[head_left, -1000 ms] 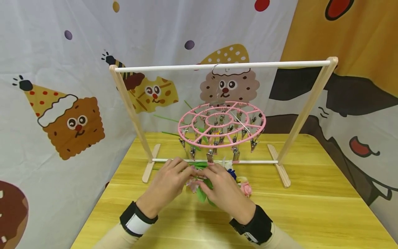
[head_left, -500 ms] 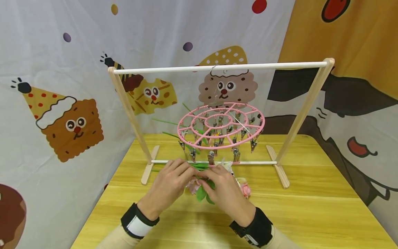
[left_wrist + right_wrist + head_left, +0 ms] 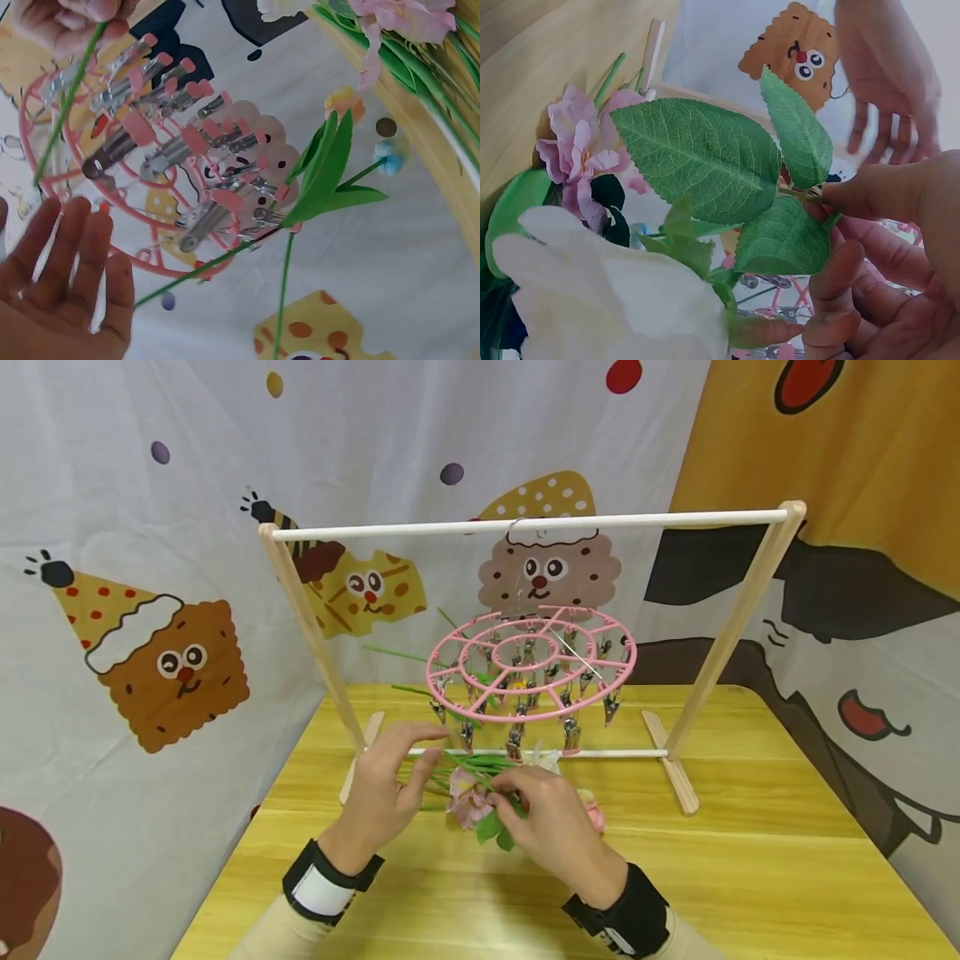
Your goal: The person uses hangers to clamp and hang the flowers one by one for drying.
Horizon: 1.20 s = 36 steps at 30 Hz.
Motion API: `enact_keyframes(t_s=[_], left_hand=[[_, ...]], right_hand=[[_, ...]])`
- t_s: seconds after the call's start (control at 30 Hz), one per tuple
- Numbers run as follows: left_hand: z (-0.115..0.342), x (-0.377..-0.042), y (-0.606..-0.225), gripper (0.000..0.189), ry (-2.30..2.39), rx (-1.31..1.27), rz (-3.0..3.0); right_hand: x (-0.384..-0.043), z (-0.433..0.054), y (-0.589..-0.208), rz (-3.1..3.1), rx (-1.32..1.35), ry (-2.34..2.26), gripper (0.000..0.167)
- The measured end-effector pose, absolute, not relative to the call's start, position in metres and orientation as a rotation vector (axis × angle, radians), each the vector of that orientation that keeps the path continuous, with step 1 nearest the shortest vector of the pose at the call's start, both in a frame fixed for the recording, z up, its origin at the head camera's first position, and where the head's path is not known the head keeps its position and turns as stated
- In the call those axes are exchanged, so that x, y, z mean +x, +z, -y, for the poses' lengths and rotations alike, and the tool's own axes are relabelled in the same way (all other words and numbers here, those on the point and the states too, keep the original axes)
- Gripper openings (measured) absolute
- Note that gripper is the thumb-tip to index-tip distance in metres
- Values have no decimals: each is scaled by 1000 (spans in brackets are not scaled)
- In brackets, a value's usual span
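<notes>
My right hand (image 3: 555,827) pinches the green stem of an artificial flower between thumb and fingers; its serrated leaves (image 3: 705,157) spread out beside the thumb in the right wrist view. A large white bloom (image 3: 615,292) fills the lower left there; whether it belongs to the pinched stem I cannot tell. My left hand (image 3: 382,789) holds nothing, its thumb and fingers apart, left of the flowers. Between the hands a pale pink flower (image 3: 468,799) lies on the table among green stems. Further right lie a white flower (image 3: 543,760) and a pink rose (image 3: 594,814), partly hidden.
Above the flowers a round pink clip hanger (image 3: 525,717) hangs from the white bar (image 3: 420,528) of a wooden stand. Metal clips dangle from it, and several flower stems, including a leafy one (image 3: 330,172), hang there. A printed curtain (image 3: 187,485) stands behind the table (image 3: 750,877).
My left hand has moved left, off the flower stem, and its fingers have spread. My right hand still pinches the stem and has shifted slightly right. The pale pink flower is more visible.
</notes>
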State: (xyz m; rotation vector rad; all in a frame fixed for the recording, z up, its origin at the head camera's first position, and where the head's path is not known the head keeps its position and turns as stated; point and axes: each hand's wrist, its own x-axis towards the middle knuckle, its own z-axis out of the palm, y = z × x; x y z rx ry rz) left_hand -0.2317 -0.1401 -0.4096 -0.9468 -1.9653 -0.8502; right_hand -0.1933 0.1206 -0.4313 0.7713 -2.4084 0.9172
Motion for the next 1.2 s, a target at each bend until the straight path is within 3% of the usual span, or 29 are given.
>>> enact_keyframes(t_s=[0.17, 0.4, 0.57, 1.2], left_hand=[[147, -242, -412, 14, -998, -664, 2017], [146, -253, -416, 29, -1163, -390, 2252], [141, -262, -415, 32, -1193, -365, 2319], [123, -271, -408, 32, -1410, -443, 2302]], right_hand=[[-189, -126, -425, 2410, 774, 1032, 19], [-186, -135, -413, 2381, 788, 1217, 11], [-184, -138, -410, 2354, 776, 1360, 7], [-188, -140, -416, 2142, 853, 1478, 14]])
